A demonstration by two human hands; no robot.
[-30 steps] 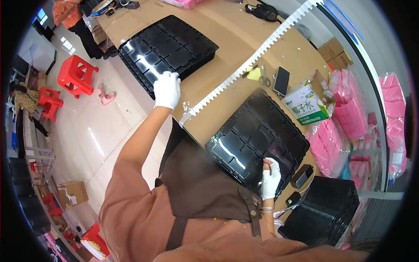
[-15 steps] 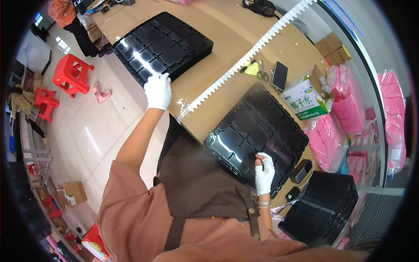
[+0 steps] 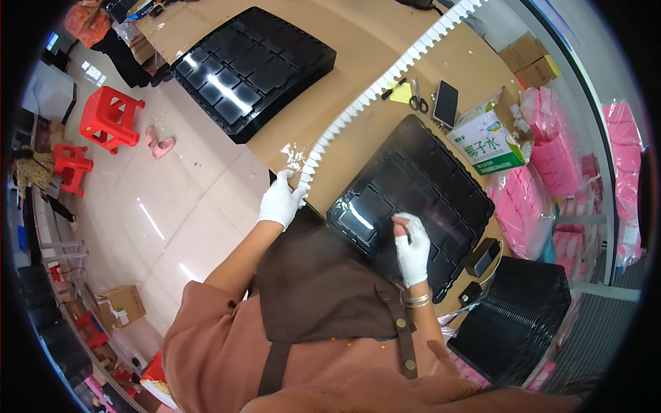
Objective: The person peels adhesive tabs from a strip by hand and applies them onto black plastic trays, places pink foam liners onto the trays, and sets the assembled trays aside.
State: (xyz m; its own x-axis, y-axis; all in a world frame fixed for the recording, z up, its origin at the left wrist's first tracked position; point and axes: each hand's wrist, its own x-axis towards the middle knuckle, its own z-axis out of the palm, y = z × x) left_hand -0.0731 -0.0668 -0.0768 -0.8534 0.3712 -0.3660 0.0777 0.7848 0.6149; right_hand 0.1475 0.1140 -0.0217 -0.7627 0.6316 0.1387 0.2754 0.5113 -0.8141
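Note:
My left hand (image 3: 277, 204), in a white glove, is at the near table edge, its fingers closed on the near end of a long white toothed strip (image 3: 358, 109). That strip curves across the table between two black molded trays. Over the nearer tray (image 3: 441, 186) hovers my right hand (image 3: 413, 252), also gloved, with bare fingertips. Its thumb and fingers are drawn together; whether something small is between them cannot be made out. Beyond the strip, to the left, lies a pile of black trays (image 3: 265, 58) with shiny compartments.
Scissors (image 3: 418, 98), a yellow note (image 3: 401, 93), a phone (image 3: 446, 103) and an open carton (image 3: 492, 141) lie behind the nearer tray. Pink wrapped packs (image 3: 520, 213) and stacked black trays (image 3: 513, 320) stand at right. Red stools (image 3: 113, 118) and another person (image 3: 113, 51) are far left.
My left hand has come off the far tray pile, back toward me to the strip's near end. The strip now bends more, its end shifted right. My right hand has risen slightly over the nearer tray.

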